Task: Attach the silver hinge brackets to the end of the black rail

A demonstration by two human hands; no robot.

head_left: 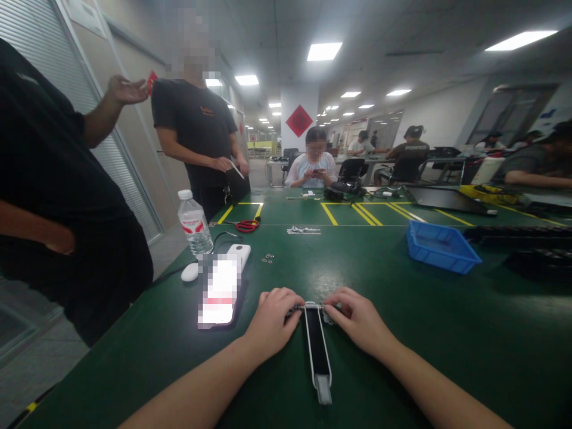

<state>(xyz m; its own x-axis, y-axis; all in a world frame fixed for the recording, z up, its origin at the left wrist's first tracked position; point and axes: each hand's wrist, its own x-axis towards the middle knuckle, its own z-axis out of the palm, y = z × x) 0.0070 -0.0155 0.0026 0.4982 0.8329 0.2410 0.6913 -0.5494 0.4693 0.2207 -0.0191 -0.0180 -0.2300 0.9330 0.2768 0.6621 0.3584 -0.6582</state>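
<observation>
A long narrow black part with a white rim (318,348) lies lengthwise on the green table (402,333), pointing away from me. Across its far end runs a thin metal rod or screw (308,307). My left hand (273,319) is curled closed at the rod's left end. My right hand (355,317) is curled closed at its right end. Fingers of both hands pinch the rod and the part's top. What sits under the fingertips is hidden.
A lit phone (218,290) lies left of my hands, with a white power bank (238,252), a white mouse (189,271), a water bottle (195,223), red scissors (247,226) and small washers (268,258). A blue bin (441,245) stands right. Two people stand at the left; others sit beyond.
</observation>
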